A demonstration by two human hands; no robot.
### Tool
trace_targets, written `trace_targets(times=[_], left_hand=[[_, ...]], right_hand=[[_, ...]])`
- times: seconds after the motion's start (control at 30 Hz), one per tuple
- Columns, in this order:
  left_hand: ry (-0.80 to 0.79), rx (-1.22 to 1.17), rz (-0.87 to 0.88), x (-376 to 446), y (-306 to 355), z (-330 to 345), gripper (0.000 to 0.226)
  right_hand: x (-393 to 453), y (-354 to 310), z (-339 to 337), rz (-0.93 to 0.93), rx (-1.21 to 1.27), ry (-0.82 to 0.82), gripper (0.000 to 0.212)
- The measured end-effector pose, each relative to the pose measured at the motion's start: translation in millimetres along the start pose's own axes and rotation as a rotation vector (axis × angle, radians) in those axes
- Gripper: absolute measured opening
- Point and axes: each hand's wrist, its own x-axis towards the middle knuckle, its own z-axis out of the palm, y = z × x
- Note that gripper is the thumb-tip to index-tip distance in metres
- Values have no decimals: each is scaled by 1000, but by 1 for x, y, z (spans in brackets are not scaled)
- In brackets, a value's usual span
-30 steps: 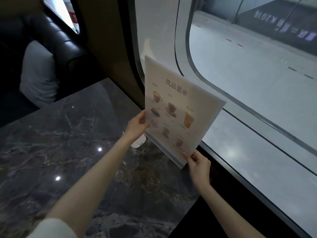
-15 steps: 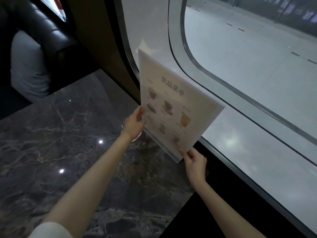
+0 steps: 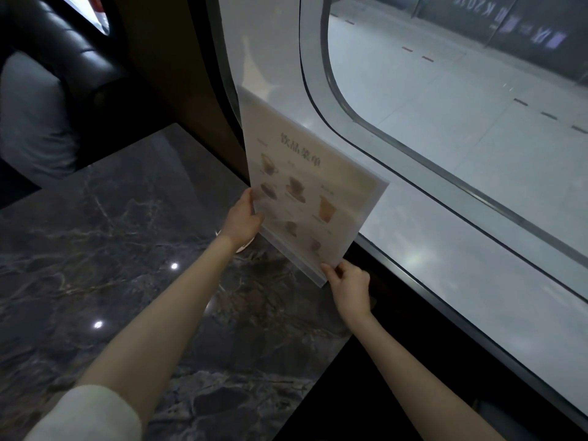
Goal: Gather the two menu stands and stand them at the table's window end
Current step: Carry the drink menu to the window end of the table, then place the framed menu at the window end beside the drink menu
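Drinks menu stand (image 3: 305,198) was held tilted above the marble table (image 3: 127,249) at the window end: left hand (image 3: 243,218) gripped its side edge, right hand (image 3: 348,283) pinched the base corner. Judged light, stiff, slippery acrylic; edges suit gripping.

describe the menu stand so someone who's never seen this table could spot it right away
Start at the big curved window and drop to the near end of the dark marble table. There the menu stand, a frosted upright sheet printed with drinks, is held by the left hand and right hand. It is the only pale, flat panel against the dark tabletop.
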Motion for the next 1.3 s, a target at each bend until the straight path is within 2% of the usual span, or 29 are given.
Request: trace_targets(times=[0.17,0.23,0.33,0.53,0.8,0.93,1.0,1.1,1.2,1.3], left_hand=[[-20,226,8,-17,-4,-3,45],[-23,367,13,-30,-9,-3,41],[-17,575,-20,-51,-17,-10,36],[92,771,10,-96,-27,-44,32],[296,696,-51,-179,-76,-109,31],[461,692,-36,-231,-104,-147,33],[507,713,-31,-259,-115,-170,37],[619,733,-21,-305,-133,-202,30],[817,746,17,-354,-150,-226,26],[969,776,48,-404,-175,-245,27]], right_hand=[[-13,5,-1,144,-188,-3,20],[-20,5,2,206,-193,-69,19],[-28,-5,10,199,-174,-210,24],[-36,-57,44,-71,-257,-473,26],[-92,-152,117,-375,-260,-649,18],[-130,-199,144,-517,-271,-725,19],[-151,-222,155,-583,-268,-750,19],[-185,-253,171,-689,-262,-747,20],[-224,-278,188,-759,-204,-746,18],[-268,-289,205,-903,-165,-733,17]])
